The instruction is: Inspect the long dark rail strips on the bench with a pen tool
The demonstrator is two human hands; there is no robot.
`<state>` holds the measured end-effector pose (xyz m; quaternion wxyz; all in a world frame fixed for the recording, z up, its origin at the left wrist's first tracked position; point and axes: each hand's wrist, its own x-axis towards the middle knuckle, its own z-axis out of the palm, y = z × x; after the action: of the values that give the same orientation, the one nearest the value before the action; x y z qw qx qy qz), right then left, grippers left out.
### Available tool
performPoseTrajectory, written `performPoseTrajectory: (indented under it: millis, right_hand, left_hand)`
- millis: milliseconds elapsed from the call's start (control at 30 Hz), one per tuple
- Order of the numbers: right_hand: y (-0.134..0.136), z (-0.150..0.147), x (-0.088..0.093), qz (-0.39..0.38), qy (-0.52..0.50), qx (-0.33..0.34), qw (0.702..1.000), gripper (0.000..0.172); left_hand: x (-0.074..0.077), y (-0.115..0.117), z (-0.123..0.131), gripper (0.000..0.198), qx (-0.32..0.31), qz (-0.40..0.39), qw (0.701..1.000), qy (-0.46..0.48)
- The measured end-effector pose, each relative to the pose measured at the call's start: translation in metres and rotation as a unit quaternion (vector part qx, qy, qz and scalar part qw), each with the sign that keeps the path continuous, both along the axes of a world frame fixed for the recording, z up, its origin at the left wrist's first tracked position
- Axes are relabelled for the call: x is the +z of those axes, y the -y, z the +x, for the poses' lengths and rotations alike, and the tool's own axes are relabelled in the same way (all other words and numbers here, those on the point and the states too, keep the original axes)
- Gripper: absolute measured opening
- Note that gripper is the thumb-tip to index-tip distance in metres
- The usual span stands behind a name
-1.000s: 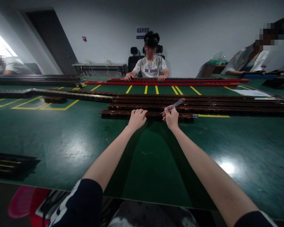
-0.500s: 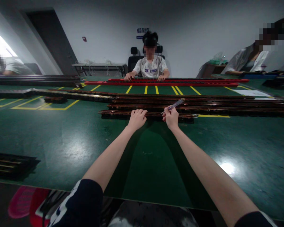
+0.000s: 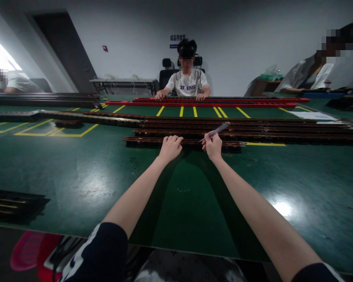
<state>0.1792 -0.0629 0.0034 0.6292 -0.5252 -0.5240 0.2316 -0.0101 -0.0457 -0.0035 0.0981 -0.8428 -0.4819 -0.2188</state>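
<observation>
A short dark strip with copper-coloured edges [image 3: 144, 141] lies across the green table [image 3: 100, 164], nearest to me of several such strips. My left hand [image 3: 171, 149] rests on this strip, its fingers bent over the edge and holding it. To the right, my right hand [image 3: 213, 146] grips a screwdriver with a clear handle [image 3: 220, 128]. The thin shaft points down and left toward the strip; whether its tip touches is too small to tell. Behind both hands lie longer dark strips [image 3: 267, 129], side by side.
Across the table a person [image 3: 186, 80] has both hands on red rails [image 3: 238, 103]. Another person [image 3: 308, 74] sits at the far right, and part of one shows at the far left. More dark strips [image 3: 11, 203] lie at the near left. White paper [image 3: 314, 115] lies at the right.
</observation>
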Motion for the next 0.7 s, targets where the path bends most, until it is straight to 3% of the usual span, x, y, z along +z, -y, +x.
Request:
performPoseTrajectory:
  millis: [700]
  right_hand:
    - [-0.0003,-0.0005,-0.0017,0.011,-0.009,0.005,1.000,0.027]
  left_hand:
    - [-0.0005,-0.0001,-0.0003,0.040,-0.006,0.003,1.000,0.005]
